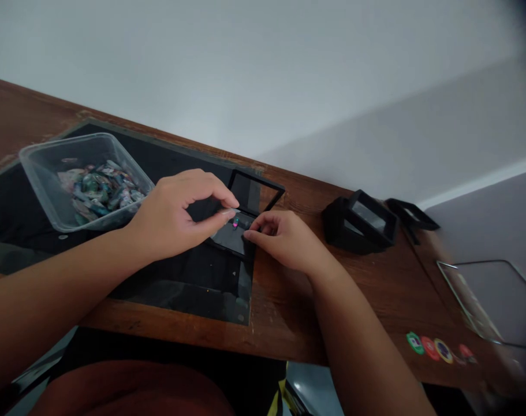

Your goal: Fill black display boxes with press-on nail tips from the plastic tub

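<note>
A small black-framed display case (228, 238) lies on the dark mat with its clear, black-rimmed lid (250, 193) raised. Inside the base a tiny shiny pink and teal piece (235, 223) catches the light. Just above it, my left hand (180, 211) is closed, pinching a small thin pale flake (231, 212) between thumb and forefinger. My right hand (284, 238) has thumb and fingers closed at the right edge of the case; its curled fingers partly cover that edge. Behind my left wrist stands a clear plastic tub (41, 188) holding many glossy, multicoloured fragments (99, 188).
The dark mat (180, 297) covers part of the wooden table (288, 312), which meets a pale wall (202, 75). To the right stand black-framed cases (362, 222), several round coloured badges (429, 348) near the front edge, and a thin metal-edged frame (470, 303).
</note>
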`<control>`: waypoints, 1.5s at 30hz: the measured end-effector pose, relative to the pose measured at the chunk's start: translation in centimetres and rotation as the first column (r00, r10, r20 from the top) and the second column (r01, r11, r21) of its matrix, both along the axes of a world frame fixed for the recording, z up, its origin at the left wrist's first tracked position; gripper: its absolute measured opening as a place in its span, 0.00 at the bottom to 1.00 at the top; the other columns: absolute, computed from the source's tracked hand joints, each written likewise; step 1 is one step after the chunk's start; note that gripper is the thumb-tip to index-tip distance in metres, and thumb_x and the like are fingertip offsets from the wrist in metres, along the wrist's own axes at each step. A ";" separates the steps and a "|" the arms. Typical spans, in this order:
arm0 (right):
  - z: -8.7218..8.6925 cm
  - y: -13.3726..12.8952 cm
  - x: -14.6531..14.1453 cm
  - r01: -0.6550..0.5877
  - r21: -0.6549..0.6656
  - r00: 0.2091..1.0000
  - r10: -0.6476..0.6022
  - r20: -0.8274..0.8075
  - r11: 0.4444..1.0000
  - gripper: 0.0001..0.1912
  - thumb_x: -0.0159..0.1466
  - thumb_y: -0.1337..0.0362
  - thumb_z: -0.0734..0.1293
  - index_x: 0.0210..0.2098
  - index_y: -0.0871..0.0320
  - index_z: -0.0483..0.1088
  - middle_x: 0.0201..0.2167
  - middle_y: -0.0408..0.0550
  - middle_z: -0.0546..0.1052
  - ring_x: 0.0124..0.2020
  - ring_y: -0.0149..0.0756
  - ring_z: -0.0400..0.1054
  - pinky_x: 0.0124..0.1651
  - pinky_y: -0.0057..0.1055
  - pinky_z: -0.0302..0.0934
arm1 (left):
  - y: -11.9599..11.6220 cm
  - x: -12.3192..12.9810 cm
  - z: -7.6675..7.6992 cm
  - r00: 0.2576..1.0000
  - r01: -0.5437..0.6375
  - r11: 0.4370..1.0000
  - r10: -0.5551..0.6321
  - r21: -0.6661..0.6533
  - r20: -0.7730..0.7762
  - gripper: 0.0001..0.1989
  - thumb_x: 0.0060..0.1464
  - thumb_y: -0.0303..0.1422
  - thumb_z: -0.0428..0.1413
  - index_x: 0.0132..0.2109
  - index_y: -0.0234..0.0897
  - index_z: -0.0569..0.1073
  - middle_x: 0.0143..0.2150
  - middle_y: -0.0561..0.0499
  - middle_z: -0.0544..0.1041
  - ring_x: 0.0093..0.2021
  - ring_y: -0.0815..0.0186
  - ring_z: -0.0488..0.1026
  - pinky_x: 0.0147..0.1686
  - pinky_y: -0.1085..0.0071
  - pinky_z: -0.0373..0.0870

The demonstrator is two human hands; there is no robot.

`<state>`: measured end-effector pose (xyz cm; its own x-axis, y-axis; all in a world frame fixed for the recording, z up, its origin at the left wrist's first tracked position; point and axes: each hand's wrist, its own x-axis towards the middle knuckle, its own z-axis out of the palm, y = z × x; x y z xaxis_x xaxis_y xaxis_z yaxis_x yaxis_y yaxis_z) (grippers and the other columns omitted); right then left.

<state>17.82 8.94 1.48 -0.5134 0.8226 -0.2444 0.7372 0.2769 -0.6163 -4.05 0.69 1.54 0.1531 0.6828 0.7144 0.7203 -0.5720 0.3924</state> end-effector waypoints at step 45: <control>0.6 -1.8 -0.4 0.011 0.177 0.768 0.105 -0.632 0.984 0.13 0.59 0.59 0.81 0.42 0.53 0.84 0.33 0.42 0.79 0.29 0.30 0.65 0.31 0.32 0.59 | -1.2 0.0 1.6 0.998 -0.008 0.994 0.014 0.110 -0.058 0.08 0.67 0.30 0.60 0.39 0.49 0.78 0.34 0.57 0.82 0.36 0.63 0.79 0.40 0.63 0.75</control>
<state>17.44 7.10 2.10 -0.5414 0.7908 0.2855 0.1742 0.4376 -0.8821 -4.03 -0.54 3.10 0.1900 0.6029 0.7749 0.7465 -0.6013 0.2848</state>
